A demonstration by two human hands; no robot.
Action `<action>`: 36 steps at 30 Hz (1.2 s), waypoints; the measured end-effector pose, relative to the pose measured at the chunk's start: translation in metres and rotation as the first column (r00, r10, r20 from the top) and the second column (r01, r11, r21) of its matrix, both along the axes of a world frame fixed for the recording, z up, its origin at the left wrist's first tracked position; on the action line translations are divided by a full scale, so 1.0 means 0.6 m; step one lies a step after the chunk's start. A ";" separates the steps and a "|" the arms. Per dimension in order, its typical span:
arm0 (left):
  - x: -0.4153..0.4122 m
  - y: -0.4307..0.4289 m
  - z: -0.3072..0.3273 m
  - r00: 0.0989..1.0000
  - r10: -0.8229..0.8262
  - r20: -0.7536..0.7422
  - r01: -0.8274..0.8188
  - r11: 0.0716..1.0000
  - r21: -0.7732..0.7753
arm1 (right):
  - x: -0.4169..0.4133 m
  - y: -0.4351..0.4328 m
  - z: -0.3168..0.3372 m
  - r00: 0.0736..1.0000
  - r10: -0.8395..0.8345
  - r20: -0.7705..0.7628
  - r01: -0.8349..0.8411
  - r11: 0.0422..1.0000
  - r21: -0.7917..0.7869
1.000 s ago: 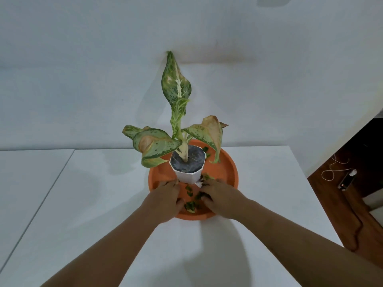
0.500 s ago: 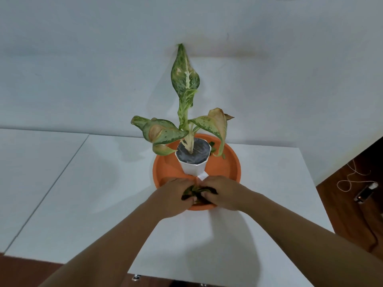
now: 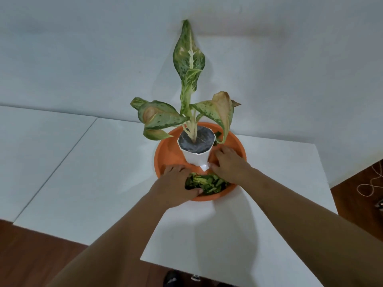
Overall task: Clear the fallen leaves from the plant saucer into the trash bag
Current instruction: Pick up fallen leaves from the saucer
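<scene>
Orange plastic saucer (image 3: 163, 154) sits on the white counter (image 3: 99, 162) with a white pot (image 3: 195, 157) standing at its centre. Fallen leaves (image 3: 207, 183) lie heaped in one green pile on the saucer floor, on the near side of the pot, against the rim. A few loose pieces (image 3: 217, 134) remain on the far side of the pot, under a drooping leaf of the plant (image 3: 188, 65).

Left hand (image 3: 176, 185) rests palm down at the left of the pile, fingers curled round its edge and thumb across its near side; it cups the leaves rather than pinching them. Right hand (image 3: 229, 164) lies flat and loosely spread on the saucer floor to the right of the pot, fingertips beside the pot's base, grasping nothing visible. No trash bag is in view.

Risks, as judged: a scoop lifted from one side only could shed leaves over the near rim onto the counter; the right hand, close against the pot, could tip it and spill soil into the saucer; the far pieces could be overlooked.

Against half a second ago, the hands have parted from a joined clasp over the pile, and the right hand has shifted up beside the pot.
</scene>
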State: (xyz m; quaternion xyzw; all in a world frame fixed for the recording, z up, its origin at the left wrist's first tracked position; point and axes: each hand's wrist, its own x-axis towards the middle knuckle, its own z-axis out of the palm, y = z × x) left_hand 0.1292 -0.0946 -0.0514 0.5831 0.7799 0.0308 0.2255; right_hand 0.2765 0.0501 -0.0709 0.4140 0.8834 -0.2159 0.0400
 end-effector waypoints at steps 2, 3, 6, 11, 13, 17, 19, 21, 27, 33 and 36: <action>-0.003 -0.002 -0.001 1.000 0.005 0.018 -0.005 1.000 0.010 | 0.007 -0.026 0.001 0.999 0.017 -0.028 -0.018 0.999 -0.032; -0.004 -0.002 0.001 0.999 0.007 0.035 -0.007 1.000 0.000 | 0.012 -0.040 0.004 0.998 0.039 -0.043 -0.042 0.997 -0.061; -0.010 0.003 0.013 0.995 -0.034 0.098 0.034 0.999 0.001 | 0.028 -0.071 0.023 0.986 0.129 -0.104 -0.143 0.979 -0.143; -0.034 0.009 0.025 0.998 -0.043 0.040 0.046 0.996 -0.079 | 0.044 -0.065 0.050 0.992 0.061 -0.115 -0.082 0.978 -0.190; -0.031 0.013 0.028 0.998 -0.049 0.031 0.052 0.992 -0.117 | 0.036 -0.066 0.052 0.993 0.115 -0.020 -0.117 0.978 -0.174; -0.011 0.019 0.035 0.988 -0.123 0.098 0.125 0.992 -0.016 | 0.012 -0.081 0.047 0.989 0.141 0.047 -0.137 0.988 -0.076; -0.009 0.019 0.030 0.983 -0.156 0.095 0.152 0.987 0.046 | 0.005 -0.086 0.040 0.994 0.103 0.028 -0.101 0.993 -0.067; -0.014 0.018 0.019 0.980 -0.153 0.130 0.142 0.986 0.090 | 0.003 -0.091 0.028 0.998 0.051 -0.020 -0.053 0.996 -0.073; -0.035 0.027 -0.013 0.965 -0.130 0.230 0.080 0.974 0.213 | -0.004 -0.104 0.008 0.987 -0.102 -0.122 0.098 0.994 -0.043; -0.056 0.032 -0.013 0.934 -0.044 0.353 -0.041 0.973 0.229 | -0.018 -0.109 0.042 0.902 -0.350 -0.254 0.318 0.935 -0.158; -0.072 0.032 -0.006 0.879 0.028 0.475 -0.160 0.957 0.241 | -0.021 -0.111 0.070 0.777 -0.522 -0.351 0.428 0.848 -0.314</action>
